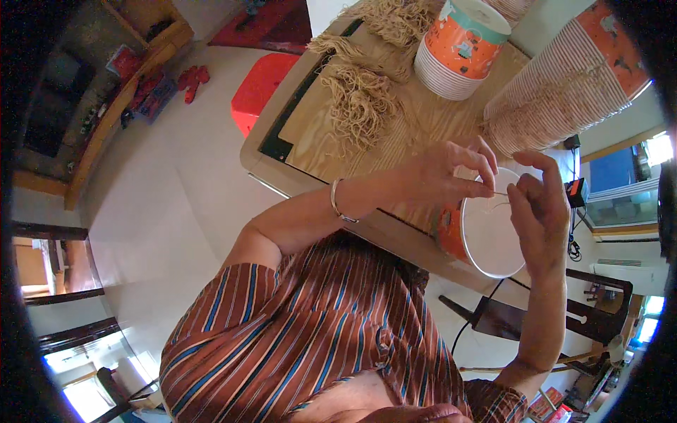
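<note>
Orange-and-white paper cup [474, 236] lies tipped on its side at the near edge of the wooden counter [423, 123], white inside facing the wearer. Head view only: both hands meet just above the cup's open mouth. Left hand [444, 173] — bracelet at the wrist — is pinched narrow, thumb and forefinger closed on a thin pale string [499, 193]. Right hand [539, 211] stands upright beside it, fingertips closed small on the same string's other end; other fingers loosely curled. String runs short and nearly taut between the two pinches, across the cup's rim. Judgement: the step in hand looks like threading or fitting the string to the cup; the next move would call for fine, steady fingertip control and keeping the cup from rolling, since neither hand grips it. Further back on the counter — bundles of tan string [360, 102], a nested stack of matching cups [458, 46], a longer stack lying over at the right [564, 84]. Red stool [261, 88] stands on the floor beyond.
</note>
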A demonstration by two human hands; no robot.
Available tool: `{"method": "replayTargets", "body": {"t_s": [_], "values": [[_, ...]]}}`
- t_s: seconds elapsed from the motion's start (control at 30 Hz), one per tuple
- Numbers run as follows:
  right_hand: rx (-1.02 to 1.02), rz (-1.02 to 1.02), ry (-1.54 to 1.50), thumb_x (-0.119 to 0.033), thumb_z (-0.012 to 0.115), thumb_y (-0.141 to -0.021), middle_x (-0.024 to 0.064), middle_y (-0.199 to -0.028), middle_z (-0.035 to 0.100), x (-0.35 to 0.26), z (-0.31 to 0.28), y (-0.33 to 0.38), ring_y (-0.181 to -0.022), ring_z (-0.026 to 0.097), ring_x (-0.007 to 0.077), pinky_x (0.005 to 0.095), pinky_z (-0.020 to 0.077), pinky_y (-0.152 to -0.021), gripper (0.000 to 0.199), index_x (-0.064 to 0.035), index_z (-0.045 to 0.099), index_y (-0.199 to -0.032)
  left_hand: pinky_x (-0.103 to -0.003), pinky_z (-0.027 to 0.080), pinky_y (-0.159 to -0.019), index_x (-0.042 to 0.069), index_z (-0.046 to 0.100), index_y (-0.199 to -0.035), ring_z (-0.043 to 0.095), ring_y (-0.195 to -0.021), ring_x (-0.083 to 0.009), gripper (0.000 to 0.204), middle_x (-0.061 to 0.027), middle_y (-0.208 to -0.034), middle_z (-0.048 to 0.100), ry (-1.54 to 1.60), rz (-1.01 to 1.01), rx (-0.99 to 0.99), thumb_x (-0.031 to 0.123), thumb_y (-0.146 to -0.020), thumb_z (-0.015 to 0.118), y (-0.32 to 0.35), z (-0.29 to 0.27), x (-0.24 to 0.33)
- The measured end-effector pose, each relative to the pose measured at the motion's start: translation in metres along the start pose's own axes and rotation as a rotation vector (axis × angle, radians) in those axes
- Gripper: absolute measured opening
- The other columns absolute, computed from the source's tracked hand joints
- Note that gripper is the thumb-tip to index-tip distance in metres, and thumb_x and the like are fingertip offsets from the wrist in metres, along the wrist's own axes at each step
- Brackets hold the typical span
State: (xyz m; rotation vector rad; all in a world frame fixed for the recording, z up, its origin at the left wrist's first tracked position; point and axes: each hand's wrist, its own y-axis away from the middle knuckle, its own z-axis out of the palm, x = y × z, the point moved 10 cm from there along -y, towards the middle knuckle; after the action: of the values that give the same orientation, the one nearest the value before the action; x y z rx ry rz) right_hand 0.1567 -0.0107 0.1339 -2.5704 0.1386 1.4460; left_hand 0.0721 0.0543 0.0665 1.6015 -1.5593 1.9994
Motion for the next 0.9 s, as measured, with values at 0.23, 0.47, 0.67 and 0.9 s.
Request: {"method": "replayTargets", "body": {"t_s": [0.23,0.47,0.67,0.9], "values": [[0.001,-0.049,0.028,0.008,0.052,-0.085,-0.0058,-0.065,0.040,-0.007,-0.002,-0.005,-0.061,0.035,0.0025,0.0188,0.0288,-0.055,0.035,-0.0072,0.051,-0.117,-0.032,0.046,-0.091,0.008,0.070,-0.085,0.059,-0.102,-0.0175,0.009,-0.0062,-0.100,0.062,-0.037,-0.021,-0.054,0.015,-0.081,0.075,0.000,-0.002,-0.002],[0.107,-0.041,-0.108,0.008,0.051,-0.086,-0.0057,-0.064,0.041,-0.027,-0.024,-0.005,-0.059,0.037,0.0017,0.0179,0.0271,-0.054,0.036,-0.0073,0.051,-0.119,-0.034,0.046,-0.092,0.009,0.070,-0.084,0.058,-0.102,-0.0197,0.011,-0.0067,-0.102,0.060,-0.072,-0.045,-0.063,0.018,-0.082,0.075,0.012,-0.005,-0.017],[0.083,-0.048,-0.061,0.008,0.052,-0.086,-0.0066,-0.065,0.041,-0.017,-0.015,-0.007,-0.059,0.036,0.0012,0.0181,0.0254,-0.053,0.036,-0.0076,0.051,-0.118,-0.035,0.042,-0.097,0.009,0.070,-0.091,0.055,-0.109,-0.0209,0.011,-0.0075,-0.108,0.058,-0.098,-0.010,-0.061,0.015,-0.082,0.073,0.018,-0.006,-0.015],[0.081,0.009,-0.071,0.008,0.051,-0.086,-0.0067,-0.066,0.042,-0.015,-0.014,-0.004,-0.061,0.035,0.0014,0.0189,0.0270,-0.055,0.036,-0.0079,0.052,-0.118,-0.036,0.041,-0.097,0.007,0.066,-0.105,0.052,-0.111,-0.0212,0.020,-0.0048,-0.108,0.056,0.030,-0.109,0.031,0.004,-0.086,0.063,0.024,-0.014,-0.018]]}}
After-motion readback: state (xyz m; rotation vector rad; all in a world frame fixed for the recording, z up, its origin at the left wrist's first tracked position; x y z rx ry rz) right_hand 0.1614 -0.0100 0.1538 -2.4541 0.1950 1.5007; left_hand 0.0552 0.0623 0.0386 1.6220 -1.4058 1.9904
